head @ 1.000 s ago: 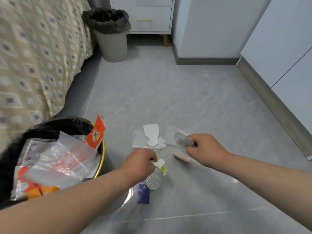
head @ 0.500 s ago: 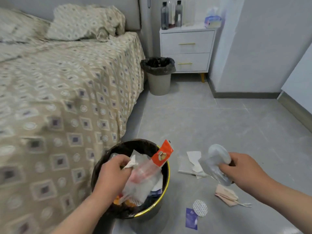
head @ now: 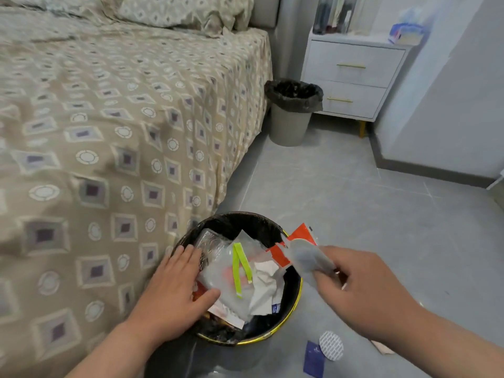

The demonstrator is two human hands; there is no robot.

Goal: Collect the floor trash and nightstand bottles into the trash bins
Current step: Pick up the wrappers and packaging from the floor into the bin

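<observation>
A black-lined bin with a yellow rim [head: 296, 304] stands by the bed, full of plastic wrappers, paper and a red packet. My left hand [head: 174, 290] lies flat, fingers spread, on the trash at the bin's left side. My right hand [head: 362, 290] holds a crumpled clear plastic wrapper [head: 308, 259] over the bin's right rim. On the floor to the right lie a round white seal [head: 330, 345] and a blue packet [head: 314, 362]. Dark bottles [head: 331, 13] stand on the white nightstand [head: 351, 75] at the back.
A second bin [head: 291, 113], grey with a black liner, stands between the bed and the nightstand. The patterned bed [head: 109, 118] fills the left side. A blue tissue pack [head: 406, 32] rests on the nightstand. A pale scrap [head: 381, 347] lies under my right forearm.
My left hand let go of the white and green scrap into the bin and now lies flat on the trash. My right hand carried the clear wrapper left, over the bin's rim.
</observation>
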